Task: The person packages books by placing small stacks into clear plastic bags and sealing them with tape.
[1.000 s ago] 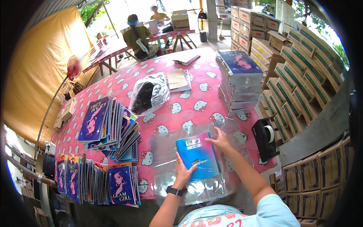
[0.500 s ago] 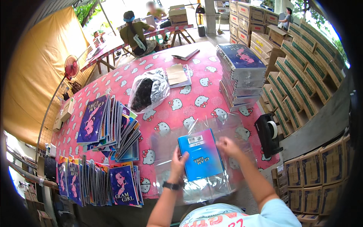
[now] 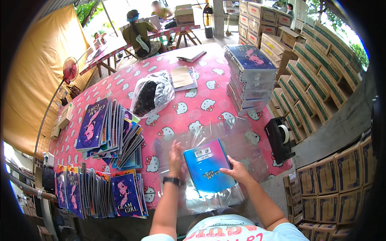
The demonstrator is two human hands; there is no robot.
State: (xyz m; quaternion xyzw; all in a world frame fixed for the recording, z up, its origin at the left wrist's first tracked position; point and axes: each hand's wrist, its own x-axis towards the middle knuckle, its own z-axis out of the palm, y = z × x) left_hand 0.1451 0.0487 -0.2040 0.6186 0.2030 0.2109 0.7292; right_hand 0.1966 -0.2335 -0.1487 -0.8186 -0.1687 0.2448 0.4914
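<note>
Lying low in the frame's centre, the blue notebook [image 3: 209, 166] rests tilted on clear plastic sleeves [image 3: 225, 136] whose edges are hard to trace against the pink bench [image 3: 120, 90]. The right hand [image 3: 237, 170] lies spread on its right edge; the left hand [image 3: 175, 154], blurred, stands open just beside it.

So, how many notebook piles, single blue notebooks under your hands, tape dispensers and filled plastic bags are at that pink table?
Notebook piles: 3
Blue spiral notebook: 1
Tape dispenser: 1
Filled plastic bag: 1
Total: 6
</note>
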